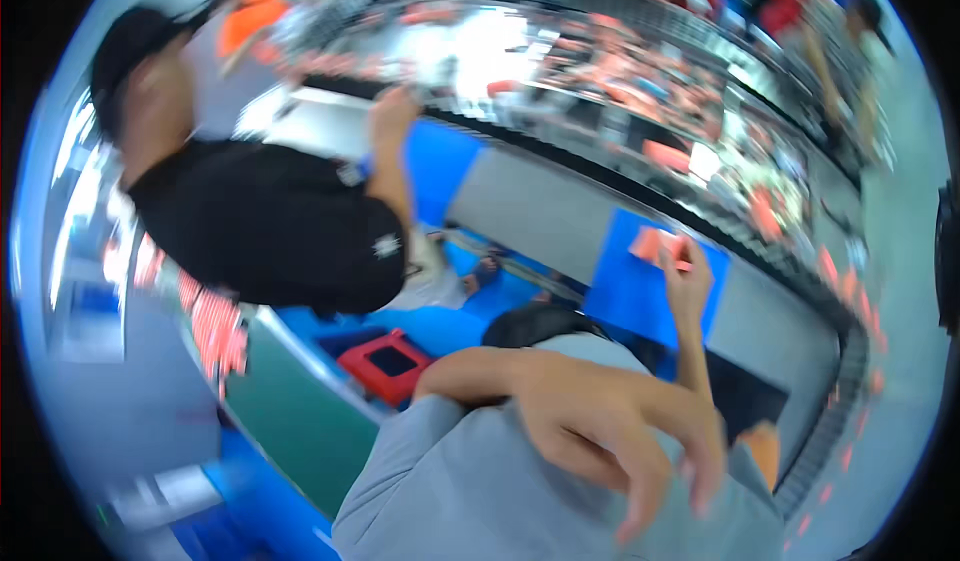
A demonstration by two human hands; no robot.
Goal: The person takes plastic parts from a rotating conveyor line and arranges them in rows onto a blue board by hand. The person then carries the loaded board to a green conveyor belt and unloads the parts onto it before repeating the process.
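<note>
My right hand (689,281) is closed over a blue mat (612,279) on the grey workbench. Its fingertips pinch a small orange-pink piece (650,244), too blurred to tell its kind. Closer to me, my left hand (610,416) hangs in front of my grey shirt (480,501), its arm bent across my body. Its fingers are slightly curled, apart and pointing down, with nothing visible in them. Part of the right forearm is hidden behind the left hand.
On the left, a co-worker in black (270,226) reaches over another blue mat (440,166). Beyond the bench runs a dark-edged line (640,186) with many orange pieces. A red box (385,366) stands beside a green surface (300,411). More people are at the back.
</note>
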